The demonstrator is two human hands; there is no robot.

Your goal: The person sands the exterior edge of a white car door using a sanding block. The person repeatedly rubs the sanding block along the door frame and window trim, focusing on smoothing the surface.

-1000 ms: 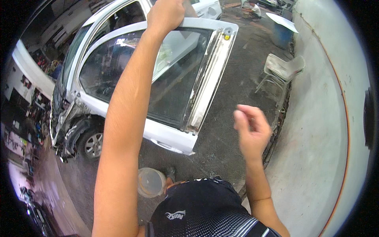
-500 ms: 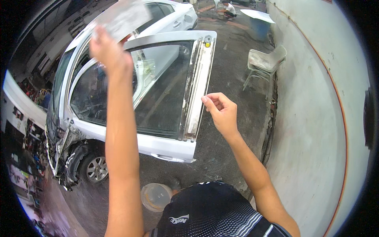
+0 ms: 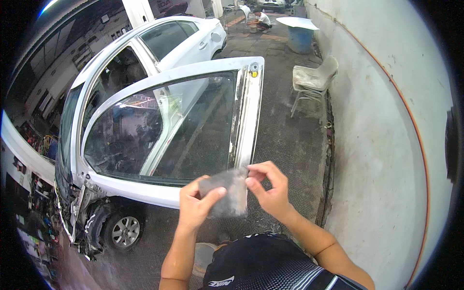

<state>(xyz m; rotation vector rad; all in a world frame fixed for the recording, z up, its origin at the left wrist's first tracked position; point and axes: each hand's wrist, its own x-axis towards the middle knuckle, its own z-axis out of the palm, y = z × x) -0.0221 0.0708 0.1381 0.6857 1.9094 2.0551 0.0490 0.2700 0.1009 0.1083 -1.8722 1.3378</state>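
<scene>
Both hands meet in front of a white car's open door [image 3: 159, 193], holding a grey, worn sheet [image 3: 227, 192] — probably sandpaper, though the picture is too soft to be sure — between them. The left hand [image 3: 195, 208] grips the sheet's left edge, thumb across its face and fingers curled shut behind it; the right hand [image 3: 268, 188] pinches the upper right corner between thumb and forefinger, its other fingers loosely bent. The sheet hangs at chest height, just below the door's window glass [image 3: 159, 135] and close to the door's bare metal rear edge [image 3: 244, 121].

The white car [image 3: 179, 34] stands on a dark, textured floor [image 3: 295, 145], its front wheel [image 3: 124, 232] exposed beside torn bodywork. A pale plastic chair [image 3: 314, 79] sits against the whitewashed wall [image 3: 382, 145] — beyond it a blue drum [image 3: 299, 38] topped with a white panel. Another person [image 3: 263, 20] crouches far back in the yard. A pale bucket [image 3: 203, 256] rests on the floor by the wearer's dark shirt.
</scene>
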